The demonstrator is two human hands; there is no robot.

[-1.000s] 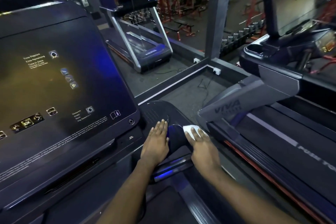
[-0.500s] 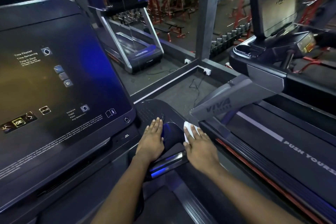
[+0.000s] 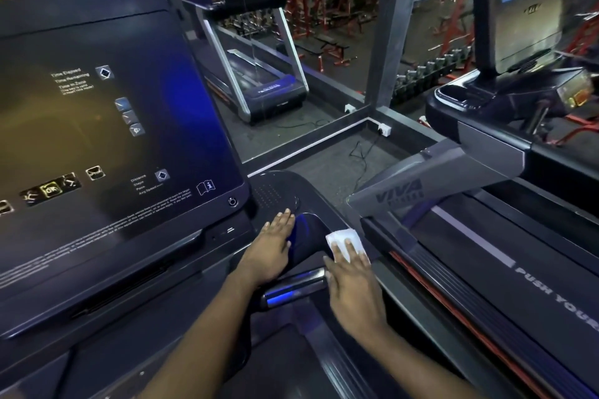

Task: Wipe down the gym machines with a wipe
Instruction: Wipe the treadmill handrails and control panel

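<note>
So the white wipe (image 3: pixel 342 236) sat on the right edge of the treadmill arm (image 3: pixel 308 238), pinned flat under the right hand (image 3: pixel 351 291), fingers (image 3: pixel 348 248) straight, not gripping. The left hand (image 3: pixel 270 253) lay flat beside it, relaxed, holding nothing.

Right edge of the console arm (image 3: pixel 311 236) is tight: your right hand (image 3: pixel 353 288), flat on the wipe (image 3: pixel 345 240), has the next treadmill's side rail (image 3: pixel 431 272) just beside it and its grey upright (image 3: pixel 431 172) slanting up ahead-right. Only a narrow gap between. On the left, the console panel (image 3: pixel 113 139) walls off everything past your left hand (image 3: pixel 269 253). Beyond the arm's rounded front edge is open floor (image 3: pixel 317 155) with a loose cable (image 3: pixel 359 152). The grip bar (image 3: pixel 291 291) sits between your wrists.
</note>
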